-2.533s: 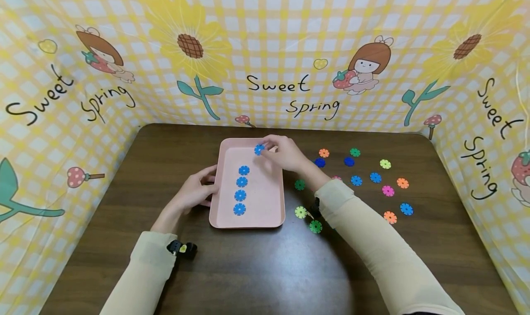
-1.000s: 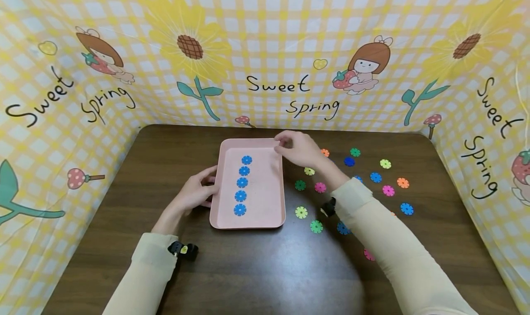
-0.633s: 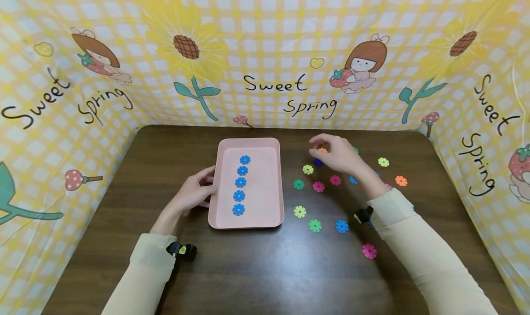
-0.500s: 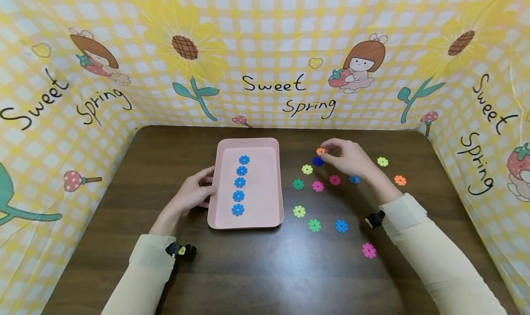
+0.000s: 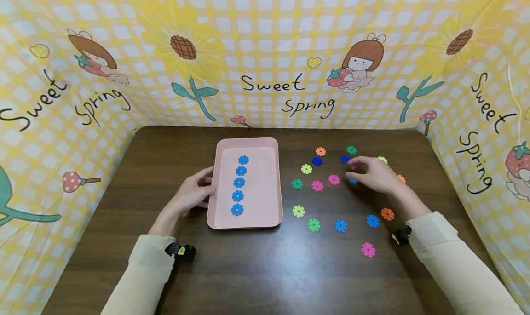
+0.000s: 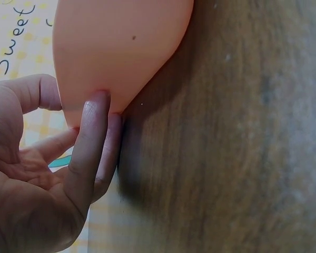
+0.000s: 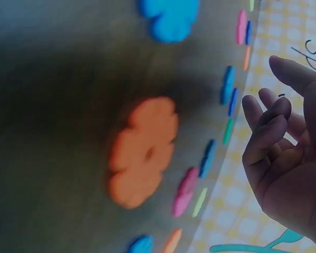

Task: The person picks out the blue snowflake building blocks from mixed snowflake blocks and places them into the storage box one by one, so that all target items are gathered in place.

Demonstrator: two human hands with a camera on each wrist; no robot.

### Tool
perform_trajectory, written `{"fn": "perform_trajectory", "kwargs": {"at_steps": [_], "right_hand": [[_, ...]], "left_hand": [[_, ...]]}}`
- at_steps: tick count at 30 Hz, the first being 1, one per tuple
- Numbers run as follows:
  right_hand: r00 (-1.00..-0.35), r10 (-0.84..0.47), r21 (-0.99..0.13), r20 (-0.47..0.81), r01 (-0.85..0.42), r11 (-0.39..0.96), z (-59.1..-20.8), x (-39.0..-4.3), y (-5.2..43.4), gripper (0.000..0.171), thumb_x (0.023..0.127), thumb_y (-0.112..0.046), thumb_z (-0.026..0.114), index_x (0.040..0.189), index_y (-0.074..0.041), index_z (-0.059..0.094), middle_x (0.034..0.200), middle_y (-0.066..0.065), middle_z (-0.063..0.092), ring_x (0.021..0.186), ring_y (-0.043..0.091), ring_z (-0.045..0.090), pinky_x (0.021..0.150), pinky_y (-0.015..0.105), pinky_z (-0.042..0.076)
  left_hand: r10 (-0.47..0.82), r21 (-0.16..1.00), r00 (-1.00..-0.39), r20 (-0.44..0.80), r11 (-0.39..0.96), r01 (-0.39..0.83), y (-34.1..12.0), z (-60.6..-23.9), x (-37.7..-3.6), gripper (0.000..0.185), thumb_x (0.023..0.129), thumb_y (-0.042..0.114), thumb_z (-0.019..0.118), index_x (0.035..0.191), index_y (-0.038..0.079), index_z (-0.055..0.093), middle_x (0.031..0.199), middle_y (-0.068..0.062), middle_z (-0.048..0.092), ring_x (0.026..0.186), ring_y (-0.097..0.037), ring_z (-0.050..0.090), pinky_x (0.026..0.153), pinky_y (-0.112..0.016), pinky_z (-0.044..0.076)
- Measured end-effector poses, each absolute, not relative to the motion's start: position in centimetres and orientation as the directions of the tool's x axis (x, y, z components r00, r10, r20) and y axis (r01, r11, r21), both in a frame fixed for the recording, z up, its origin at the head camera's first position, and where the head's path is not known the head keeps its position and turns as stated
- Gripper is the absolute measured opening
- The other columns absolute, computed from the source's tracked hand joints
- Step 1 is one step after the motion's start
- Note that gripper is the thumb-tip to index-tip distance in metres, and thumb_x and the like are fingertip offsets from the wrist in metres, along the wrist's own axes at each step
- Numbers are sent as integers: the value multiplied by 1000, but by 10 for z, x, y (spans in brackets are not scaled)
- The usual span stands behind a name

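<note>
Under right hand (image 5: 374, 174): blue disc (image 5: 353, 180) half hidden.

Right hand (image 5: 374, 174) covering most of light-blue flower disc (image 5: 353, 180) and parts of yellow-green disc (image 5: 383, 159) and orange disc (image 5: 401, 178). Right-wrist view blurring near orange disc (image 7: 142, 152). Left-wrist view cropping pink tray (image 6: 116, 47).

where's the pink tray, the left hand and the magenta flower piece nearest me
pink tray (image 5: 268, 186): head view, bare floor right of the blue row
left hand (image 5: 191, 194): head view, back of hand
magenta flower piece (image 5: 368, 249): head view, its centre
</note>
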State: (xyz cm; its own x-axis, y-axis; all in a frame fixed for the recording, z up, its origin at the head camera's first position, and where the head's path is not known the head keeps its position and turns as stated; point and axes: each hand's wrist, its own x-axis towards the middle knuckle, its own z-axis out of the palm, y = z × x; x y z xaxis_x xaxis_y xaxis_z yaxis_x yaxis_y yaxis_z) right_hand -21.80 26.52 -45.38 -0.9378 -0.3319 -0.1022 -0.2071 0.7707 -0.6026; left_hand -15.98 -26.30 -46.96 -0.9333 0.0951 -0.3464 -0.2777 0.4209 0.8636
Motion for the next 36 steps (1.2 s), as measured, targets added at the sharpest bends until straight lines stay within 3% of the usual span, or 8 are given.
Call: {"fn": "perform_trajectory", "kwargs": {"at_steps": [6,11,27,36], "right_hand": [[-937,-329,-580,-117,-204,789,-460,-213,277,48,95,-32,77,131,-1,67,123,19,68,117,39,60,96,57,49],[-932,-335,-552,-135,-210,807,-464,-212,280,46,94,-29,79,127,1,69,122,20,68,118,40,59,99,61,47],[-922,-324,-558,-212,-158,815,-468,-217,278,37,96,-25,75,122,0,67,119,19,64,110,36,59,94,55,49],[-929,-328,-608,-172,-162,778,-466,-214,276,20,99,-13,69,115,-5,62,110,16,66,94,30,60,78,43,49]], "left_hand": [[99,866,-935,-340,420,-271,-264,-470,-160,75,95,10,61,164,17,33,141,-25,50,101,-33,65,71,-43,64],[99,867,-937,-335,422,-265,-263,-470,-160,75,95,9,61,164,17,33,141,-25,50,100,-33,65,70,-43,64],[90,870,-936,-341,408,-278,-260,-470,-159,75,93,8,61,163,17,35,138,-24,52,99,-32,65,69,-43,64],[86,866,-936,-340,417,-276,-261,-469,-159,75,93,8,61,163,18,35,138,-24,52,98,-31,65,68,-43,64]]}}
